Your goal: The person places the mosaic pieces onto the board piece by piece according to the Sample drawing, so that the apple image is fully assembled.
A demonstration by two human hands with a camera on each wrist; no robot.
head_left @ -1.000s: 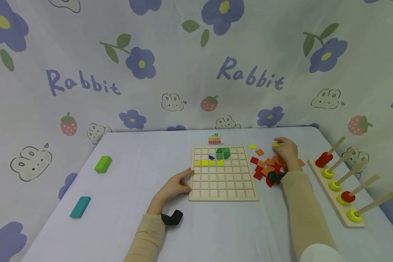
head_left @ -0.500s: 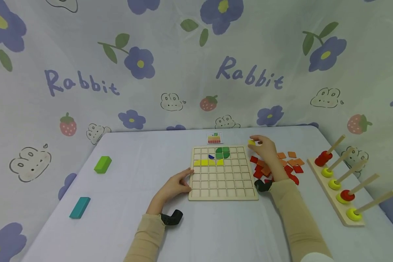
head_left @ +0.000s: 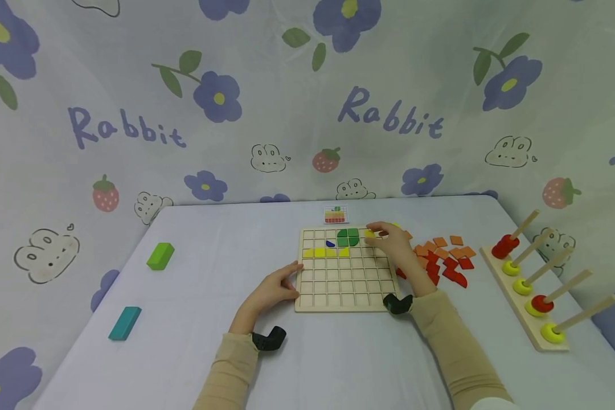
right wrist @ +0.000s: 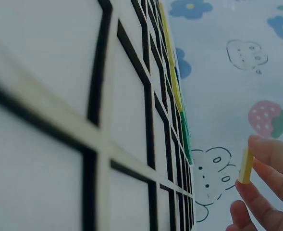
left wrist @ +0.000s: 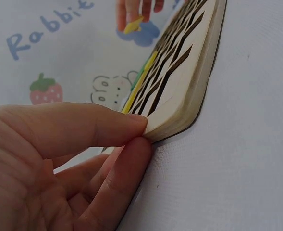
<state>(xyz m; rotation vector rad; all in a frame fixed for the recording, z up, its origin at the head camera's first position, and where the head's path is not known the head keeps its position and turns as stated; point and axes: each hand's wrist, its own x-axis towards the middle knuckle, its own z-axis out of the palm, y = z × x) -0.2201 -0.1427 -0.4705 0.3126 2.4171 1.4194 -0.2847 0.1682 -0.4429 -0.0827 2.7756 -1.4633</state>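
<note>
Pinching right hand (head_left: 396,246): holds a small flat yellow tile (head_left: 369,233) between thumb and fingertips, above the far right part of the square wooden grid board (head_left: 348,287).
Yellow tile: raised just over the board, right of the green pieces (head_left: 349,238); the right wrist view shows it edge-on in the fingertips (right wrist: 264,154).
Left hand (head_left: 271,291): grips the board's near left corner, thumb on top and fingers under the edge, as the left wrist view shows (left wrist: 59,159).
Board: lies flat on the pale lilac cloth-covered surface (head_left: 210,341), with a row of yellow tiles (head_left: 325,253), green pieces and one small blue piece (head_left: 330,245) seated in its far cells.
Loose pieces: red and orange tiles (head_left: 443,259) lie scattered just right of the board.
Pattern card (head_left: 335,215): just beyond the board's far edge.
Far right: wooden peg rack with red and yellow rings (head_left: 530,287).
Far left: green block (head_left: 160,255) and teal block (head_left: 125,323), well apart from the board.
</note>
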